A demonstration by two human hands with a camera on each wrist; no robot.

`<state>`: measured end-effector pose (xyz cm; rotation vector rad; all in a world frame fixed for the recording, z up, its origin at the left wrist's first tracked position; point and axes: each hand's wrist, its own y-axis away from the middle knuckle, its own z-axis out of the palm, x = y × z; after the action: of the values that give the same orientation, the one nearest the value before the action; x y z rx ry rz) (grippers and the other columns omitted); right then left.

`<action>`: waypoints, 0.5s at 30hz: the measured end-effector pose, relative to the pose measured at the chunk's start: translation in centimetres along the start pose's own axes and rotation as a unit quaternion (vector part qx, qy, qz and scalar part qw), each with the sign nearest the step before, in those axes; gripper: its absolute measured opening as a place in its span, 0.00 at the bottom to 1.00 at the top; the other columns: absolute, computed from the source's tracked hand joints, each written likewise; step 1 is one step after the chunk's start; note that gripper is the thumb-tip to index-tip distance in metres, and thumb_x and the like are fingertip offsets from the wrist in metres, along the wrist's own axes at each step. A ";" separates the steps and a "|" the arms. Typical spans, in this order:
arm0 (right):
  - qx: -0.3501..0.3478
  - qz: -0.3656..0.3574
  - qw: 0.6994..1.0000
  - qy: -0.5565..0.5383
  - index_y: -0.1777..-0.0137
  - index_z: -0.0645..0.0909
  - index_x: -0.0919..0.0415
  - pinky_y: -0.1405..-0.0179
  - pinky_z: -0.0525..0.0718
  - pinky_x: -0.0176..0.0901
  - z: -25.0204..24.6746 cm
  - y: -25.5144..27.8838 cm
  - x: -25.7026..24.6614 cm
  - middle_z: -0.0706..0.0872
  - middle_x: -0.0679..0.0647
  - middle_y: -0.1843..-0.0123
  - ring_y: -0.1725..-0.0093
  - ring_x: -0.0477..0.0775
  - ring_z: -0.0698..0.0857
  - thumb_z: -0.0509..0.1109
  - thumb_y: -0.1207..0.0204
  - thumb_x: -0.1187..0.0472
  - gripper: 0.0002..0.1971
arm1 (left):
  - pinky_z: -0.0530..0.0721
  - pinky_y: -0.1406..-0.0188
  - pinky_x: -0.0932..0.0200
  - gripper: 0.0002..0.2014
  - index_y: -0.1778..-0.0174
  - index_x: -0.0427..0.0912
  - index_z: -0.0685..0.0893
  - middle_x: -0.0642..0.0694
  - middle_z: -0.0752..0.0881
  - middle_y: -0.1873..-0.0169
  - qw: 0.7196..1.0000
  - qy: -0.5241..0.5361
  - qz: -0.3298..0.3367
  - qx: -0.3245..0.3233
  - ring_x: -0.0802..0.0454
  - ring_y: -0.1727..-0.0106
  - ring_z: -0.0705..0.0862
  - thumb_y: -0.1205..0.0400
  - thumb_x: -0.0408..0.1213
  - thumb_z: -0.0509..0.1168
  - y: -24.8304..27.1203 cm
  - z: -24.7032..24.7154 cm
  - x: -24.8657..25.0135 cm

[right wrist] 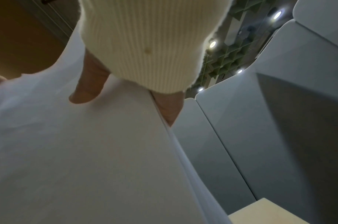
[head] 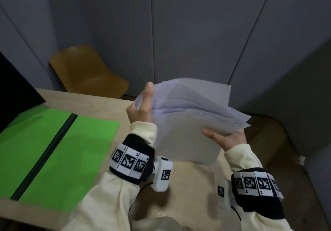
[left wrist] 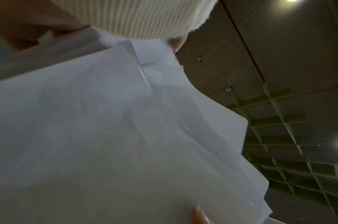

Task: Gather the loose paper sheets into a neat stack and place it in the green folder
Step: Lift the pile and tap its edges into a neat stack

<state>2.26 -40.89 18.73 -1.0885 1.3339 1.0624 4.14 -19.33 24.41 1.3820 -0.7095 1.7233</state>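
Paper sheets [head: 188, 123] — white, fanned, uneven

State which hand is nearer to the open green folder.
Left. The left hand grips the paper sheets just right of the green folder; the right hand holds their far side, farther away.

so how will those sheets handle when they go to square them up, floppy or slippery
Probably floppy: the sheets bow and fan out between the left hand and right hand. Likely slippery too, since their edges are staggered rather than flush. They look light; each hand grips only one edge, so tapping them on the table should help.
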 end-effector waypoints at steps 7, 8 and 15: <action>-0.036 0.043 0.998 0.033 0.59 0.78 0.44 0.49 0.83 0.45 -0.9 -0.1 0.7 0.84 0.45 0.59 0.57 0.42 0.82 0.83 0.43 0.70 0.23 | 0.73 0.67 0.72 0.11 0.63 0.45 0.87 0.53 0.86 0.65 0.993 -0.101 0.054 0.035 0.55 0.59 0.82 0.30 0.49 0.74 -0.1 0.3 -1.2; -0.032 0.043 0.998 0.030 0.59 0.78 0.44 0.50 0.83 0.44 -0.8 0.0 0.8 0.84 0.45 0.59 0.57 0.42 0.82 0.83 0.43 0.70 0.23 | 0.73 0.66 0.73 0.13 0.60 0.44 0.87 0.54 0.86 0.64 0.993 -0.101 0.060 0.032 0.57 0.58 0.82 0.29 0.50 0.74 0.0 0.4 -1.2; -0.040 0.040 0.998 0.025 0.57 0.78 0.45 0.54 0.85 0.39 -0.1 0.2 0.8 0.84 0.46 0.57 0.57 0.42 0.83 0.82 0.42 0.73 0.24 | 0.74 0.69 0.72 0.20 0.57 0.41 0.88 0.52 0.87 0.62 0.991 -0.120 0.056 0.032 0.58 0.59 0.82 0.34 0.53 0.76 0.7 1.0 -1.5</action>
<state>2.03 -41.02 17.95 -1.1353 1.3935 1.1639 4.19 -20.85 23.20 1.6403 -0.8850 1.6932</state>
